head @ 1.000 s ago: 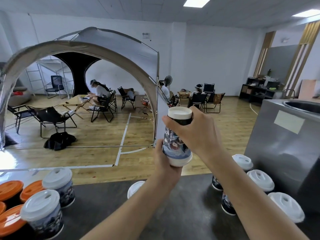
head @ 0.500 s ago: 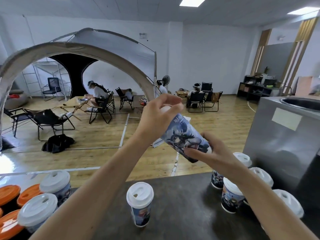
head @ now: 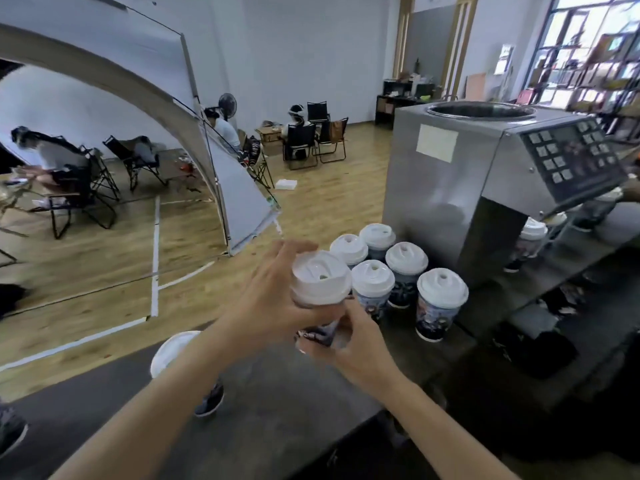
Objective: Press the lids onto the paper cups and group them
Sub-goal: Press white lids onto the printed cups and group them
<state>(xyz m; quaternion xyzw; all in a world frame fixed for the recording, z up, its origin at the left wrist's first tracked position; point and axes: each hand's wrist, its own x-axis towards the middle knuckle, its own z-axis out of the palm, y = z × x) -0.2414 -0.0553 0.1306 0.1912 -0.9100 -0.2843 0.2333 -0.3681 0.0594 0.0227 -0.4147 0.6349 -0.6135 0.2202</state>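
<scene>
I hold a printed paper cup (head: 318,331) upright above the dark counter (head: 284,420), its white lid (head: 320,279) on top. My left hand (head: 268,299) grips the cup just under the lid from the left. My right hand (head: 348,344) is wrapped round its lower part from the right. Just beyond it, several lidded cups (head: 442,292) stand grouped together on the counter, against the steel machine. One more lidded cup (head: 173,351) stands on the left, partly hidden behind my left forearm.
A tall steel machine (head: 446,199) with a keypad (head: 571,157) blocks the right side of the counter. Another lidded cup (head: 531,237) stands under its overhang. A dark cup base (head: 10,427) shows at the left edge. Beyond the counter are a wooden floor, a tent and seated people.
The view has swung to the right. The cup, tilted half a second ago, now stands upright in both hands and sits lower, close to the group of lidded cups.
</scene>
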